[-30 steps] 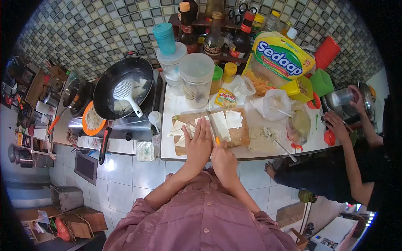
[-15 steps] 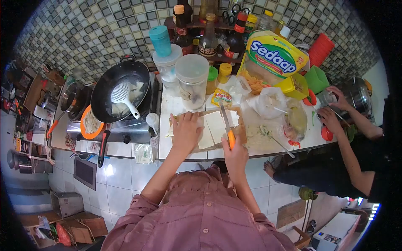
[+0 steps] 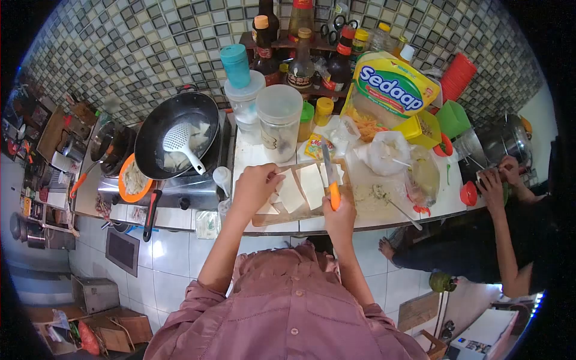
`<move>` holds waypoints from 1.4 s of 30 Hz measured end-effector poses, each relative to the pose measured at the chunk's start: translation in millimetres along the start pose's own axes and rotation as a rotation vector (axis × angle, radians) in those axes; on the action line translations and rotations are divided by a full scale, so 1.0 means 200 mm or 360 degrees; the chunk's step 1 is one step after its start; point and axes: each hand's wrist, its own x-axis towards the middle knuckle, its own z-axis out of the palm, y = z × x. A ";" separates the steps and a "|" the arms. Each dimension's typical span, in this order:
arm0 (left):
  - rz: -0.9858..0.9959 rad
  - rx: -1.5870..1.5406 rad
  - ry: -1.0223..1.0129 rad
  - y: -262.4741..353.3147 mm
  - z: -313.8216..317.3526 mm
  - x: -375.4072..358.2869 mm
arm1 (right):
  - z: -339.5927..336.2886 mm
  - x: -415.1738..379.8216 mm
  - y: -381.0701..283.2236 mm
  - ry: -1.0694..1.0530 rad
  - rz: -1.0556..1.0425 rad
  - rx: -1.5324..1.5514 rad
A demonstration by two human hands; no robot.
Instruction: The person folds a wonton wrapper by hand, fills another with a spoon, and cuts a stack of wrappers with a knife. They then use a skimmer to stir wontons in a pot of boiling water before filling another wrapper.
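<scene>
My right hand (image 3: 339,217) is closed around the orange handle of a knife (image 3: 327,162), whose blade points away from me over the right part of a wooden cutting board (image 3: 306,215). Pale flat dough sheets (image 3: 310,185) lie on the board, cut into separate pieces. At the board's left edge is my left hand (image 3: 257,186), its fingers curled and pressed together beside the left sheets; what they hold, if anything, is hidden. Behind the board lies a small yellow seasoning packet (image 3: 314,146).
A black pan (image 3: 150,141) with a white slotted ladle (image 3: 178,141) sits on the stove at left, by an orange plate (image 3: 129,191). Jars (image 3: 279,120) and bottles stand behind the board. A spoon (image 3: 405,215) lies right. A co-worker's hands (image 3: 499,180) are at far right.
My left hand has lifted from lying flat on the sheets and curled its fingers at the board's left. The sheets now lie further apart. The co-worker's hands have come together lower down.
</scene>
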 end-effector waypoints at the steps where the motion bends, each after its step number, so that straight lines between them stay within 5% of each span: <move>1: -0.0035 -0.0187 -0.0012 0.01 -0.03 -0.01 | -0.01 0.01 -0.02 0.0003 0.0005 0.0002; 3: -0.0118 -0.0337 -0.0086 0.07 -0.09 -0.02 | -0.03 0.05 -0.03 -0.0017 -0.0179 0.0125; 13: -0.0209 -0.1421 -0.0015 0.14 0.07 -0.04 | -0.14 0.24 -0.07 0.0168 -0.0002 0.0597; 17: -0.0196 -0.1017 0.0053 0.04 0.21 -0.08 | -0.06 0.21 0.14 0.0318 -0.0064 0.0294; 19: -0.0151 0.0269 0.0074 0.02 0.23 -0.11 | -0.06 0.15 0.19 0.0404 -0.0160 0.0189; 27: 0.0007 0.0446 0.0431 0.03 0.11 -0.10 | -0.13 -0.17 0.02 0.0109 -0.0055 0.0205; 29: 0.0218 0.0472 0.0290 0.01 0.09 -0.09 | -0.12 -0.22 0.01 0.0111 -0.0132 0.0209; 32: 0.0120 0.0630 0.0024 0.03 0.10 -0.10 | -0.12 -0.28 0.02 -0.0223 -0.0034 0.0102; 42: 0.0164 0.0504 0.0087 0.06 0.20 -0.15 | -0.06 -0.32 0.07 -0.0289 -0.0211 -0.0284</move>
